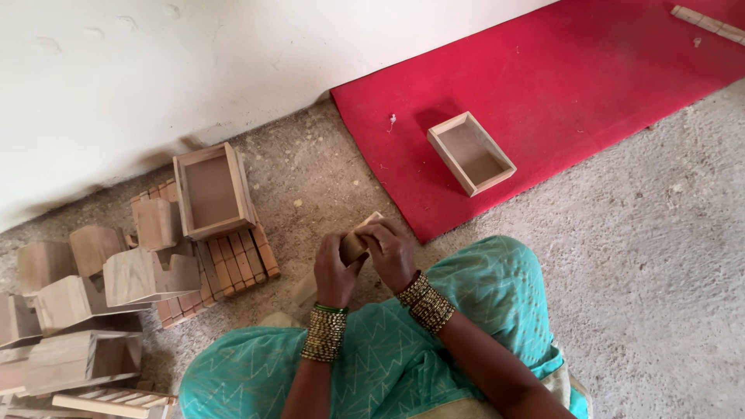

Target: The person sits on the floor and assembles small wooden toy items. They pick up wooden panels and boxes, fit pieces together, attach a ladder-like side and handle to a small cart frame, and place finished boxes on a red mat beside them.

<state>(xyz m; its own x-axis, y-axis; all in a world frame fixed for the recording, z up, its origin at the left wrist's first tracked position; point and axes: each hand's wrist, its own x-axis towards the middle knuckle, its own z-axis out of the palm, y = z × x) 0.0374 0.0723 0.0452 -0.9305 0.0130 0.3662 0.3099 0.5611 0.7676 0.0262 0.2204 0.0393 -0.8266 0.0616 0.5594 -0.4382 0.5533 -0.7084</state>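
Observation:
Both my hands grip one small wooden piece (358,237) in front of my knees. My left hand (335,271) wraps its near end and my right hand (392,253) covers its far side, so most of the piece is hidden. Each wrist wears a stack of beaded bangles (325,332). An open wooden box (470,153) lies on the red mat (574,93) beyond my hands. A second open wooden box (209,191) rests on a row of wooden slats (233,268) to the left.
Several unfinished wooden boxes (140,278) are piled at the left on the rough concrete floor (660,248). A white wall (155,70) runs along the back. A wooden strip (710,23) lies at the mat's far right corner. My knees in teal cloth (473,295) fill the foreground.

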